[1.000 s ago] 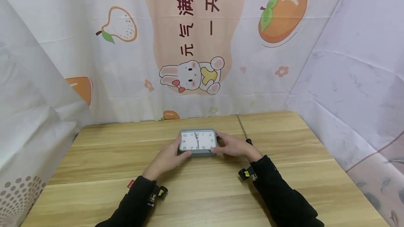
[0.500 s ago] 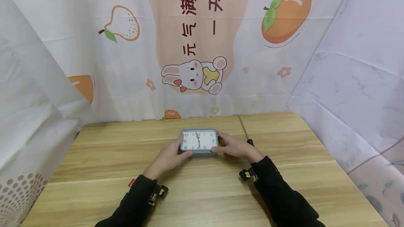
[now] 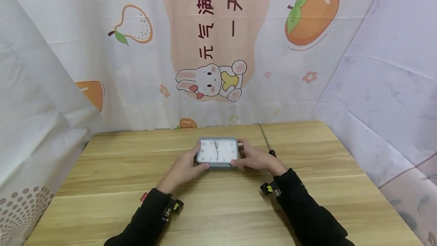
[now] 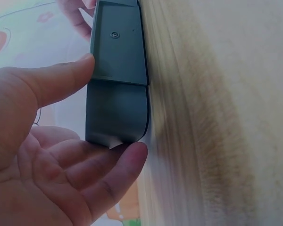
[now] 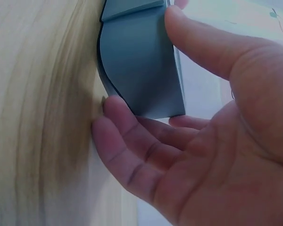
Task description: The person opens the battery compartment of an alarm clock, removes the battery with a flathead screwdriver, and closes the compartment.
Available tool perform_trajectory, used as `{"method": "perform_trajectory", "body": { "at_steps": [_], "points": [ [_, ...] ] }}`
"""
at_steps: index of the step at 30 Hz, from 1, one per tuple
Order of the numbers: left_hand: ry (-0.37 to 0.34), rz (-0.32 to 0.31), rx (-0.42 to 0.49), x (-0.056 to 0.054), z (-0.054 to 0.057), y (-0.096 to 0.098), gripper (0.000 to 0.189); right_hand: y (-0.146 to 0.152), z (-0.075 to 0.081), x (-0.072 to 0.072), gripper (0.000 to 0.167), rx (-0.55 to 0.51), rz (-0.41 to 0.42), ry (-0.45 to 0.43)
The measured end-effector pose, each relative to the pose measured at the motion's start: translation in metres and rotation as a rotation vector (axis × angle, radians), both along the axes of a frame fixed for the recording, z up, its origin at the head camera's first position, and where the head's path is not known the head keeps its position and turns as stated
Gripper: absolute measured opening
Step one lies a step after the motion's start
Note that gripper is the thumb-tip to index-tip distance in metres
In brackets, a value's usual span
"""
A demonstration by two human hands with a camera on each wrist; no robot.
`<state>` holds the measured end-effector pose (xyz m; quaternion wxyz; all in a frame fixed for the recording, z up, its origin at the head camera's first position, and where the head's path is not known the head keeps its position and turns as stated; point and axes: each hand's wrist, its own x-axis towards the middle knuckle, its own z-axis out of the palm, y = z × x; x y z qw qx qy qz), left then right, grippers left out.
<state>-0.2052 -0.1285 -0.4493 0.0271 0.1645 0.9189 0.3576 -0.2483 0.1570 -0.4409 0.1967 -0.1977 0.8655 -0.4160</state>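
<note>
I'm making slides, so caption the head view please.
Left hand and right hand hold a rectangular clock by its ends at a wooden table.

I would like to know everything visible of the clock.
The clock is rectangular with rounded corners, a smooth grey case, seemingly plastic, and a white face with dark numerals. Its pointers stand near 12 and 6. Its 6 side has a recessed panel. It faces up; whether its back touches the table is unclear. The left hand holds its 9 side, the right hand its 3 side.
</note>
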Motion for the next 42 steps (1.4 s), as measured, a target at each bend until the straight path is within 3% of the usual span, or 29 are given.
{"method": "perform_trajectory", "body": {
  "at_steps": [10,19,26,31,36,42],
  "points": [
    [0.036,0.023,-0.015,-0.0004,0.0033,0.0014,0.092,0.0009,0.0028,-0.0002,0.097,0.004,-0.009,0.059],
    [0.021,0.056,-0.002,-0.0011,0.0053,-0.0001,0.097,0.0034,0.0023,-0.0009,0.097,-0.034,0.019,0.072],
    [0.066,0.073,-0.052,0.0015,0.0063,-0.0015,0.109,0.0025,-0.0004,-0.0005,0.095,-0.078,0.017,0.087],
    [0.055,0.086,-0.056,0.0016,0.0042,-0.0021,0.115,0.0017,-0.0017,-0.0002,0.096,-0.092,0.018,0.083],
    [0.088,0.080,-0.063,0.0007,0.0006,-0.0024,0.107,-0.0002,-0.0028,-0.0008,0.089,-0.091,0.038,0.120],
    [0.104,0.060,-0.055,-0.0012,-0.0032,0.0002,0.092,-0.0048,-0.0026,0.0008,0.084,0.032,0.079,0.206]
  ]
}}
